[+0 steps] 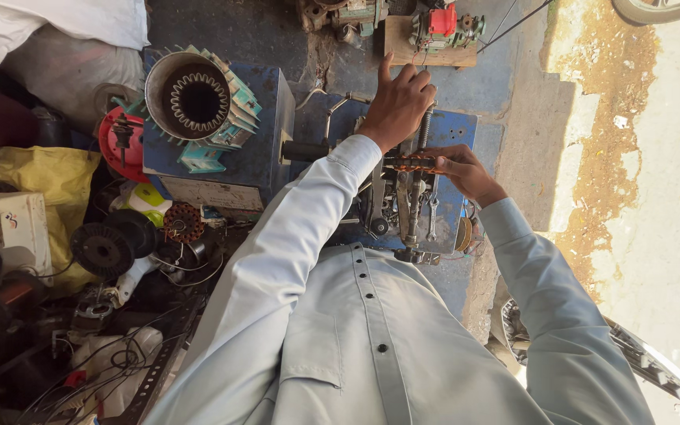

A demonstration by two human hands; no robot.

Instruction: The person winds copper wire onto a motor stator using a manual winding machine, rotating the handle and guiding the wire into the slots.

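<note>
Copper-wound coil (409, 163) sits on the blue machine (450, 130), mid-scene. Right hand (466, 171) pinches the coil's right end. Left hand (399, 106) rests just beyond it, fingers curled around a threaded rod (425, 126), index pointing far. Wrench (432, 216) lies near; motor housing (198, 98) far left.

There is one camera. It sits on the person's head and looks almost straight down, a bit forward. The person's own shirt (371, 338) fills the bottom of the picture, very near. Both arms reach away toward the top. The blue counter (450, 130) lies in the middle, close by. Floor clutter shows at the left edge, and sunny ground (655, 181) at the right.
</note>
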